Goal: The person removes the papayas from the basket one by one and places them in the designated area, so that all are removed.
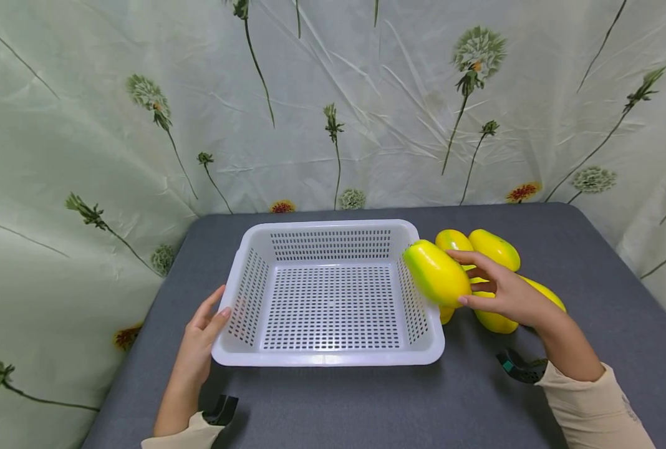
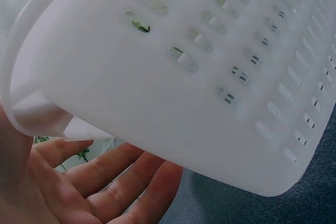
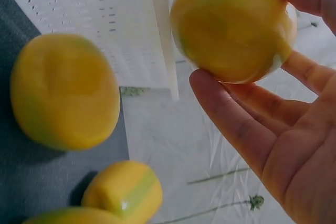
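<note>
A yellow mango (image 1: 437, 273) with a green tip is held up at the basket's right rim, and my right hand (image 1: 501, 290) grips its near end between thumb and fingers. In the right wrist view the held mango (image 3: 231, 24) is up off the table, beside the basket wall (image 3: 142, 30). My left hand (image 1: 201, 337) holds the left rim of the white plastic basket (image 1: 324, 359), thumb on the rim. From the left wrist, the fingers (image 2: 131, 182) show curled below the rim at the outer side wall. No fruit shows inside the basket.
Several more mangoes lie on the table right of the basket, among them one at the back (image 1: 496, 248) and one under my right hand (image 1: 496, 321). Dark grey cloth covers the table (image 1: 333, 405). A flower-printed curtain (image 1: 299, 143) hangs behind it.
</note>
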The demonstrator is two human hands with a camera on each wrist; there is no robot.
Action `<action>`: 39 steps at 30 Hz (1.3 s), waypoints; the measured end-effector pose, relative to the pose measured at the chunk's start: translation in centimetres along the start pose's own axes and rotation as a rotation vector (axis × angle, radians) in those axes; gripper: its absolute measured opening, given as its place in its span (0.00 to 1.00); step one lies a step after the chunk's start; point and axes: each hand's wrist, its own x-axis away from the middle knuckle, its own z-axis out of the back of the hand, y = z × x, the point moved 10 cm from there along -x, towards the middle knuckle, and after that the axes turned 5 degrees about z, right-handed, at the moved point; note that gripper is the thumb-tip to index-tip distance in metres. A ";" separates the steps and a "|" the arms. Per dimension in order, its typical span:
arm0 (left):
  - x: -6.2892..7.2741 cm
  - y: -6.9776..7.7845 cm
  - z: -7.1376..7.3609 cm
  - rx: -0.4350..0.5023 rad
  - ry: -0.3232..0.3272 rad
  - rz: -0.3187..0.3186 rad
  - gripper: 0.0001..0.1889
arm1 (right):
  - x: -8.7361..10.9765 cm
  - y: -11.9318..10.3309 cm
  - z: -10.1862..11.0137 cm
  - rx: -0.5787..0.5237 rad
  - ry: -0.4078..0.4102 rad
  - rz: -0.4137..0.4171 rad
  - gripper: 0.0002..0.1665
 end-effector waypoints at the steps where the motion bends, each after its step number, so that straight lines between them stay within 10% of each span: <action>1: 0.0 0.0 0.0 0.001 0.000 0.000 0.29 | 0.3 0.1 0.1 -0.001 0.008 -0.003 0.38; 23: 0.0 0.2 0.0 -0.009 0.008 -0.018 0.28 | 8.8 3.5 -0.9 -0.072 0.139 -0.155 0.36; 39: 0.0 0.2 0.0 -0.013 0.015 -0.021 0.28 | 12.4 8.4 -4.0 -0.088 0.131 -0.542 0.44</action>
